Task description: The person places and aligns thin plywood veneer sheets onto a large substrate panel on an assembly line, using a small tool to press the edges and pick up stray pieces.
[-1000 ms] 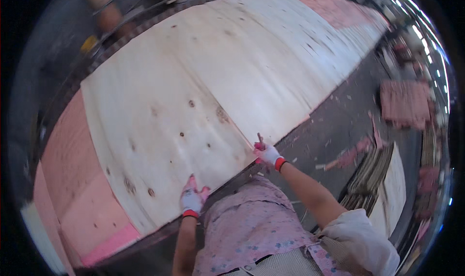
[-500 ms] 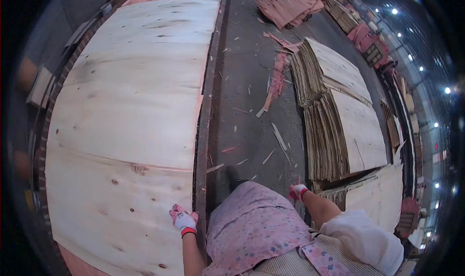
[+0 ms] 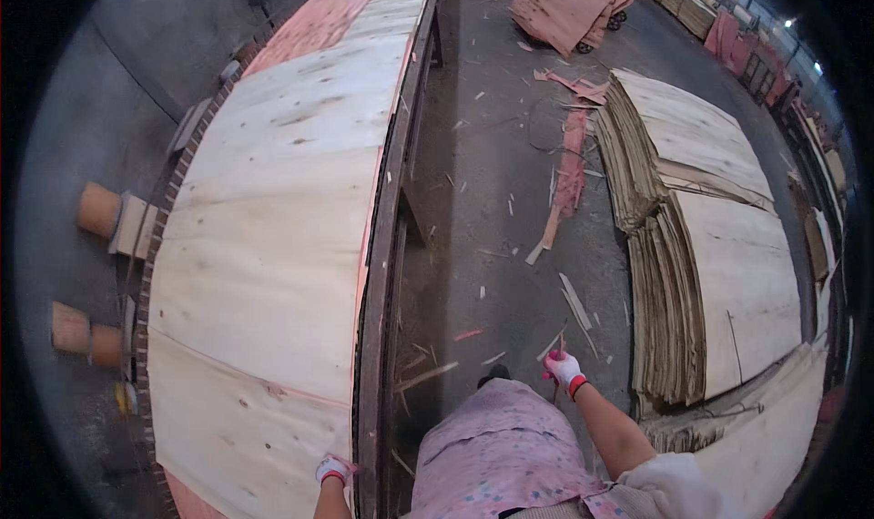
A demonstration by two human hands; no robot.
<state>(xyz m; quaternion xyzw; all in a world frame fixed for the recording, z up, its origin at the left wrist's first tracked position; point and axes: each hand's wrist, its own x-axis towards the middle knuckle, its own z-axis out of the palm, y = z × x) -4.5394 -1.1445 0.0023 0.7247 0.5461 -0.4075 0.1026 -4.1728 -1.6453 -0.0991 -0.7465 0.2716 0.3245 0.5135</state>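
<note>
Pale wood veneer sheets [image 3: 264, 273] with knots and dark streaks lie overlapping along a long table on my left. My left hand [image 3: 335, 470], in a white glove with a red cuff, rests at the right edge of the nearest sheet. Its fingers are too small and turned away to read. My right hand [image 3: 563, 370], gloved in white with pink fingers, hangs over the floor in front of my body. Its fingers are closed around something thin that I cannot make out.
A dark table rail [image 3: 371, 373] borders the sheets. Stacked veneer [image 3: 742, 273] stands on the right, beyond the aisle floor [image 3: 487, 246] with its scattered wood strips. Reddish sheets [image 3: 560, 14] lie on a wheeled cart ahead. Round wooden pieces [image 3: 98, 209] are left of the table.
I have moved forward along the table, so sheets and floor scraps sit lower in view. My left hand has shifted back to the sheet's edge; my right hand has come up in front.
</note>
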